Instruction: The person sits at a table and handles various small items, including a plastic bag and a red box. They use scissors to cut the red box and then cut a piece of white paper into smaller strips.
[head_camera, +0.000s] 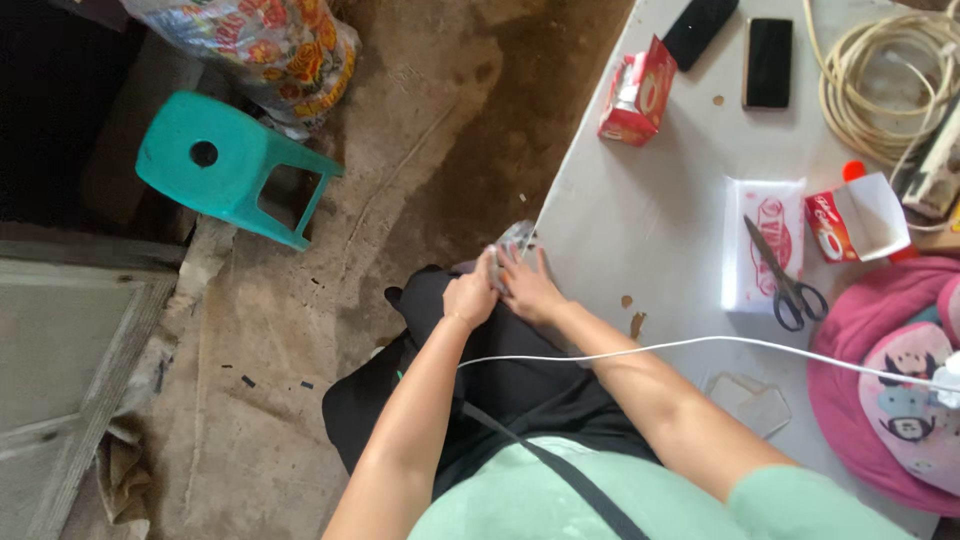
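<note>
Item held: a small clear packet (517, 240), crinkled and shiny, contents too blurred to tell. You are pinching it between both hands at the near corner of the white tabletop (650, 215), so the corner edge is supporting it while your lap is catching anything below.

Left hand (471, 296): curled closed, fingers gripping the packet's near side, knuckles facing up.

Right hand (528, 287): fingers bent over the packet from the tabletop side, pressing it against the left hand. The two hands are touching, with the packet sitting just beyond the fingertips.

Within reach on the tabletop: scissors (783, 278) lying on a flat white wrapper (760, 243), blades pointing away from you, handles toward you for an easy pickup; an opened red-and-white carton (856, 224) just beside it; a second red carton (637, 92) farther off.

Set well apart at the far edge: two dark phones (768, 62), and a coil of pale cable (880, 75).

Crossing your right forearm: a thin white cord (700, 343), running toward a pink cushion (890, 385).

On the dirt floor (420, 130): a teal plastic stool (225, 160), well apart from you.
</note>
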